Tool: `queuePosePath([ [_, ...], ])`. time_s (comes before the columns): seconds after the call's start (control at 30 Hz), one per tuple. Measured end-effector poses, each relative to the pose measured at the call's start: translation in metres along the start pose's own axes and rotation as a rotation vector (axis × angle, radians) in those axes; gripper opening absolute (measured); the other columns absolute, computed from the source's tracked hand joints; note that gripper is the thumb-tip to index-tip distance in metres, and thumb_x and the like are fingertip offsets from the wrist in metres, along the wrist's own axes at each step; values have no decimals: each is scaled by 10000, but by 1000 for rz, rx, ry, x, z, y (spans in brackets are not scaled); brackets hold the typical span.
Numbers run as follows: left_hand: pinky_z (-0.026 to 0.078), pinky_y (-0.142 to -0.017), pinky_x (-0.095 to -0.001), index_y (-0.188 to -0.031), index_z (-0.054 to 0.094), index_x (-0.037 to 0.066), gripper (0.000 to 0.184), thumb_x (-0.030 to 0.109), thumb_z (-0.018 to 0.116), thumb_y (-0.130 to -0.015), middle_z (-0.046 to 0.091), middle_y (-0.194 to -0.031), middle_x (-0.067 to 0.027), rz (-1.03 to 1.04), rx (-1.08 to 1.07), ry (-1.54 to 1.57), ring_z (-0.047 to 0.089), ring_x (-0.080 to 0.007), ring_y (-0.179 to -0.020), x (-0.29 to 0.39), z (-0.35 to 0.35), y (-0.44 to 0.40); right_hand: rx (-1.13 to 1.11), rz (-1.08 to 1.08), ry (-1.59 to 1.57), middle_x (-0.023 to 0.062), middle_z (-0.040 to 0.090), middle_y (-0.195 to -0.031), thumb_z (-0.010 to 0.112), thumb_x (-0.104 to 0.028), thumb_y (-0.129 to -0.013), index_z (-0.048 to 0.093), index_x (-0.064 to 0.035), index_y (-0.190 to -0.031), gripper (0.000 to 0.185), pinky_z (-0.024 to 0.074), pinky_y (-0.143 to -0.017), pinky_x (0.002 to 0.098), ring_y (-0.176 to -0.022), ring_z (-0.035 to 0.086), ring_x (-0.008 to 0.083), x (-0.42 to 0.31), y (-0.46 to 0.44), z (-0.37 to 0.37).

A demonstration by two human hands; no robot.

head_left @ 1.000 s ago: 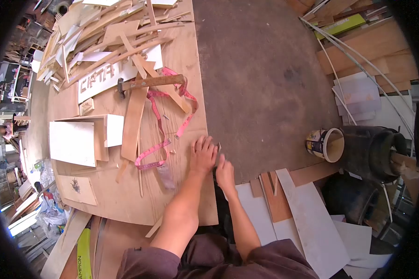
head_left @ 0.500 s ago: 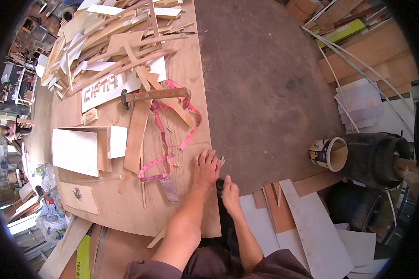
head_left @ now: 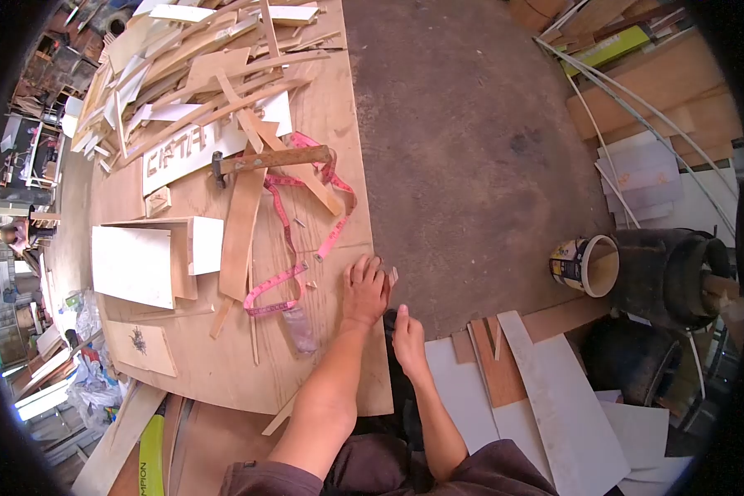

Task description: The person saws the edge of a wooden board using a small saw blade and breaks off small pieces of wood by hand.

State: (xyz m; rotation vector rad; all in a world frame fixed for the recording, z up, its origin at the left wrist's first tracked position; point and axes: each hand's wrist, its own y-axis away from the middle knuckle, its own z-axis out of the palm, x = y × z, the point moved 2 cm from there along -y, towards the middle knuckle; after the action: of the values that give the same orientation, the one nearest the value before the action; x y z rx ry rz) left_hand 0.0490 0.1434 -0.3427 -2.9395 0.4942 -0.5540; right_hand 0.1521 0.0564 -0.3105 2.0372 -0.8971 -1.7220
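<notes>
My left hand (head_left: 364, 291) lies at the right edge of the plywood tabletop (head_left: 339, 384), its fingers bent and close together. From under its fingertips a small piece of wood (head_left: 393, 276) sticks out past the edge. Just below and to the right, beside the edge, my right hand (head_left: 408, 341) is closed with the thumb up; whatever it grips is hidden. Left of my hands lies a pink tape measure (head_left: 266, 310), looped over the board. A hammer (head_left: 277, 159) with a wooden handle rests across thin wood strips (head_left: 241, 236) farther up.
Piled offcuts (head_left: 207, 74) cover the far end of the table. A white open box (head_left: 132, 260) and a board with wooden letters (head_left: 178, 157) sit at left. On the floor at right are a paint bucket (head_left: 574, 266), black containers (head_left: 665, 269) and leaning boards (head_left: 546, 405).
The view has shifted slightly. Both hands stay in nearly the same places, and the small piece of wood at my left fingertips looks a little differently angled.
</notes>
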Motion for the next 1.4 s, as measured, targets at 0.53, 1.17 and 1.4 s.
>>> queuePosePath([
  [0.53, 267, -1099, -491, -888, 643, 79, 190, 260, 586, -896, 570, -1280, -38, -20, -24, 40, 406, -253, -1298, -1, -2, 0, 69, 26, 64, 23, 425, -611, 387, -475, -1041, 451, -1, -664, 609, 355, -552, 335, -624, 364, 116, -17, -17, 6],
  [1.17, 265, -1074, -485, -907, 660, 67, 229, 253, 533, -945, 575, -1256, -43, -4, -39, 50, 409, -280, -1295, 0, -4, -2, 17, 63, 394, 335, 613, -860, 333, -394, -1045, 608, 80, -894, 568, 444, -736, 539, -861, 571, 537, -15, 8, 7],
  [1.4, 256, -1086, -493, -938, 652, 56, 240, 252, 514, -956, 565, -1276, -56, -13, -62, 33, 405, -273, -1307, -1, -5, 4, 18, -11, 247, 332, 568, -777, 323, -408, -1053, 570, 86, -837, 592, 427, -684, 520, -755, 554, 516, -29, -3, -3],
])
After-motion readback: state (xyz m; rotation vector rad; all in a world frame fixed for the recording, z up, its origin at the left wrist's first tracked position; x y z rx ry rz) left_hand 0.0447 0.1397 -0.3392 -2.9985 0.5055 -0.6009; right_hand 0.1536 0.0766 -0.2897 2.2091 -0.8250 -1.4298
